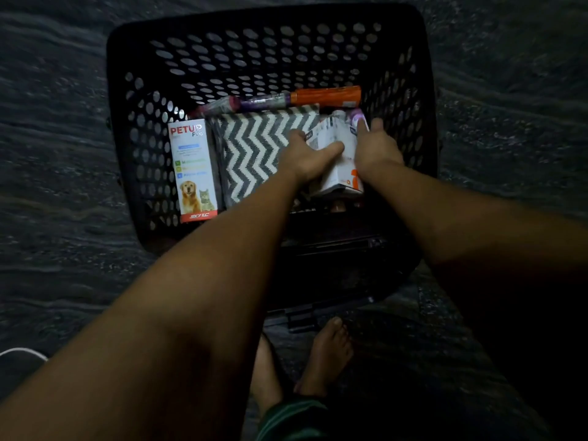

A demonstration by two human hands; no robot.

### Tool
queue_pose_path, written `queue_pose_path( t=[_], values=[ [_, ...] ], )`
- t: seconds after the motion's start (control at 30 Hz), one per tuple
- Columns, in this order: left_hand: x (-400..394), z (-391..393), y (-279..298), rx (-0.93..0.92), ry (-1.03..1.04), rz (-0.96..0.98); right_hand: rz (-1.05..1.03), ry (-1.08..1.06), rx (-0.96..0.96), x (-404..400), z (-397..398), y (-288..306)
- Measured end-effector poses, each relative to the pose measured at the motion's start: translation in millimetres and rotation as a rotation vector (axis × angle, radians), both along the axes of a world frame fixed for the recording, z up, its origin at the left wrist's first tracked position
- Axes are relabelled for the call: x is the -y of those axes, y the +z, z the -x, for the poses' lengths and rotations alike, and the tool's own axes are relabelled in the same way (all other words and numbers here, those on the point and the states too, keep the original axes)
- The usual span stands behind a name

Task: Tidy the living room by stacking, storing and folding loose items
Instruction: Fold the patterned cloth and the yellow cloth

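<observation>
Both arms reach down into a black plastic basket point(178, 58), its walls pierced all over with oval holes, standing on a dark, streaky floor point(47, 154); the left hand point(305, 160) lies flat-backed over the middle of the basket floor, thumb stretched against a white cardboard carton point(334, 154) and the other fingers curled under its left side; the right hand point(377, 144) presses the carton's right side, fingers fairly straight and narrow together, so the box is held between the two hands near the right wall; a grey-and-white zigzag woven cloth point(254, 148), folded flat and rectangular, lies in the centre; along the left wall rests a tall, glossy PETUP Pro box point(192, 167) printed with a dog and a cat; against the far wall lie an orange tube point(327, 95) and, to its left, a slim purple cylinder point(264, 101), blurred; bare feet point(324, 354) stand on the floor by the near edge of the basket.
</observation>
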State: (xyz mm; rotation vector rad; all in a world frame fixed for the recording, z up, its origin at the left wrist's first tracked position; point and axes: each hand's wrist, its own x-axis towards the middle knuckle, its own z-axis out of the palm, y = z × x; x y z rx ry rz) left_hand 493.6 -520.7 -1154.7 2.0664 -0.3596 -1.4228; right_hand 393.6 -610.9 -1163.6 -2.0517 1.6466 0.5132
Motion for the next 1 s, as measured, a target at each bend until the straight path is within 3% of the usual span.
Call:
queue_pose_path(
  t=[0.13,0.33,0.43,0.63,0.87,1.0],
  values=[
    [-8,-17,3,-0.111,0.013,0.030,0.051,0.112,-0.080,-10,1,0],
    [-17,-12,4,-0.056,-0.071,0.062,0.231,0.382,-0.218,-15,3,4],
    [-17,-8,8,-0.045,-0.011,0.087,0.232,0.379,-0.233,-2,-3,13],
    [-14,13,15,0.073,0.025,0.103,0.286,0.480,-0.226,39,-37,49],
    [24,49,20,0.145,-0.085,0.050,0.436,0.629,-0.268,39,-39,54],
    [29,58,18,0.212,-0.270,0.003,0.338,0.582,-0.096,35,-32,58]
  ],
)
